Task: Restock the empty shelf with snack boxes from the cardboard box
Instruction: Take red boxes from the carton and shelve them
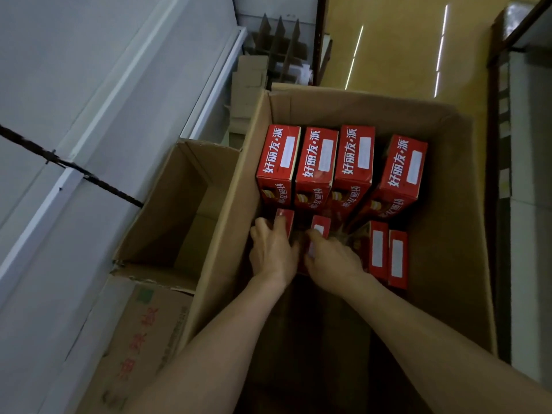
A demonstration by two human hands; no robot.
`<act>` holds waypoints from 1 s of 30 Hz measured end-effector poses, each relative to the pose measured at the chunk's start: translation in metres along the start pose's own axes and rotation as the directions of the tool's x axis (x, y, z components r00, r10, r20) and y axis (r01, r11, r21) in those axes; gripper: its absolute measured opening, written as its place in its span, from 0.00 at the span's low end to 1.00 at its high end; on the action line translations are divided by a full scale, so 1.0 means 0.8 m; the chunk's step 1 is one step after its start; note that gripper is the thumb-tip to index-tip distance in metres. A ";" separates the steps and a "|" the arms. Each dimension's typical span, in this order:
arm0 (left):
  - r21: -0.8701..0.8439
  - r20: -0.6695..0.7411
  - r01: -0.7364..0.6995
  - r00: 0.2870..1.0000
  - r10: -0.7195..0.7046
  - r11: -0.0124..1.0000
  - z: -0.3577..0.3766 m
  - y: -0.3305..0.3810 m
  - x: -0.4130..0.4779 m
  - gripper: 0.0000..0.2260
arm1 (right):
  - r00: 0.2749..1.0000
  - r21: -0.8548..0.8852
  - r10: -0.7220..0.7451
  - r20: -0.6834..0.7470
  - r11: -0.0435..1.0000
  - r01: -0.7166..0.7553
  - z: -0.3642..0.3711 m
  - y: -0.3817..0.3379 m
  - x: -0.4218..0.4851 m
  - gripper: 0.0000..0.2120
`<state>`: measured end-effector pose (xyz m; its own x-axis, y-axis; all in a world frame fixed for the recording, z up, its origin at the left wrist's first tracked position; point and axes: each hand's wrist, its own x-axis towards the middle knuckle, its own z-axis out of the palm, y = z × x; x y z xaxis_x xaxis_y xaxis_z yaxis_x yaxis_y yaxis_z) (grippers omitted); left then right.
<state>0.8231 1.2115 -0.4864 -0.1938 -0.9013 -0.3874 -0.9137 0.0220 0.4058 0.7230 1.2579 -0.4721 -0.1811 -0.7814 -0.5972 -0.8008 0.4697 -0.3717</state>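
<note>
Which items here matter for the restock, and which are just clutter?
Job: large cardboard box; red snack boxes inside it; left hand and right hand, each gripping one.
Clutter: smaller open carton; cardboard dividers; black cord.

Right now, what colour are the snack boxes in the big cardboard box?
Red, with white lettering and a pale label on top: snack boxes in the big cardboard box, head view.
</note>
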 end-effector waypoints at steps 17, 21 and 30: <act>-0.205 0.139 0.206 0.974 -0.180 0.957 -0.001 0.002 -0.006 0.19 | 0.962 0.260 0.223 -0.158 0.949 -0.177 -0.017 0.016 -0.029 0.25; -0.209 0.096 0.120 0.990 -0.101 0.971 -0.030 0.024 -0.030 0.16 | 0.960 0.317 0.221 -0.170 0.935 -0.159 -0.048 0.016 -0.061 0.16; -0.268 -0.064 -0.130 0.991 0.117 0.955 -0.111 0.096 -0.125 0.23 | 0.913 0.473 0.245 -0.326 0.878 -0.067 -0.130 0.020 -0.191 0.11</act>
<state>0.8037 1.2649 -0.3429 -0.2761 -0.9182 -0.2840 -0.7511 0.0218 0.6598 0.6784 1.3422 -0.3131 -0.5477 -0.7323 -0.4048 -0.4210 0.6593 -0.6230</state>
